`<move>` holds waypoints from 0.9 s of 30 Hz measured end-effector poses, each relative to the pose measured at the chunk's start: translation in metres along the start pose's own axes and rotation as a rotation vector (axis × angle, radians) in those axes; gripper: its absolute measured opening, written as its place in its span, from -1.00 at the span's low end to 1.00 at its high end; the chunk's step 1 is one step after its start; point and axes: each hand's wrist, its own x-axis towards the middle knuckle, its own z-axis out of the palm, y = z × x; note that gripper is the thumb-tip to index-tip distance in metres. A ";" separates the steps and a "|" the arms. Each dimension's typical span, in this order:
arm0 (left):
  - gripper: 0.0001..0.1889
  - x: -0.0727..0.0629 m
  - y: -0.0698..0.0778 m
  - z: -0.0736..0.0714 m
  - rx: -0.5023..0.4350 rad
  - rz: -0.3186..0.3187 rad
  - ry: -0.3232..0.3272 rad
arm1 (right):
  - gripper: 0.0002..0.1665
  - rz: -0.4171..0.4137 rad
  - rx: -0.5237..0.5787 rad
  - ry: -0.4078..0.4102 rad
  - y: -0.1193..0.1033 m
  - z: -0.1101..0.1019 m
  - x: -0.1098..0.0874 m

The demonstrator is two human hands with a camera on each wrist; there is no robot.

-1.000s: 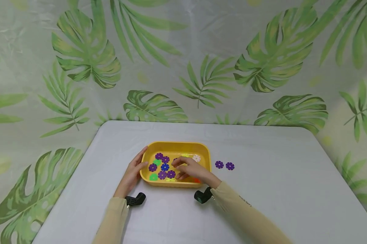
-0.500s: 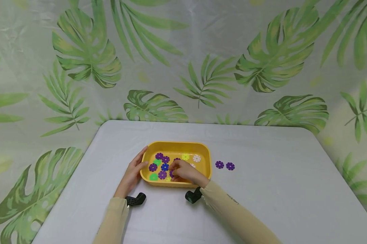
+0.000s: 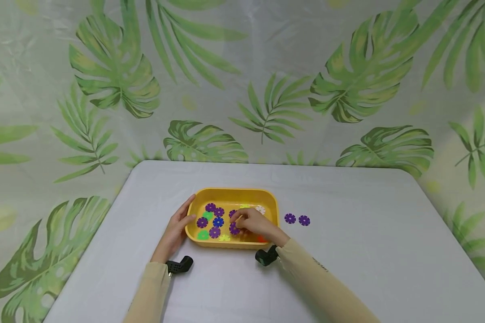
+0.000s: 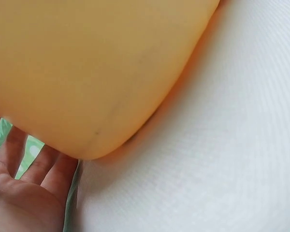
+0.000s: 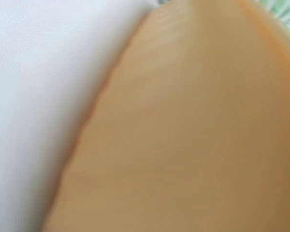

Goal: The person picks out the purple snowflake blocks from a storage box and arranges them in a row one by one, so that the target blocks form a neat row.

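Note:
A yellow plastic tray sits on the white table, with several purple, green, yellow, white, red and blue notched snowflake discs inside. My left hand holds the tray's left end, thumb at the rim and fingers along the outer wall. In the left wrist view its fingers lie partly behind the tray wall. Over the tray's middle, my right hand pinches a purple snowflake disc between thumb and fingers. The right wrist view has only the blurred outer wall of the tray; the hand is out of it.
Two purple discs, a nearer one and another, lie side by side on the table right of the tray. A leaf-patterned cloth hangs behind the table's back edge.
My right hand has reached down to the discs, taken a purple one and drawn back slightly right with it. My left hand has stayed on the tray.

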 end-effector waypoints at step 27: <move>-0.36 0.000 -0.002 0.000 -0.001 -0.013 0.010 | -0.67 0.113 -0.028 0.329 0.104 -0.164 -0.088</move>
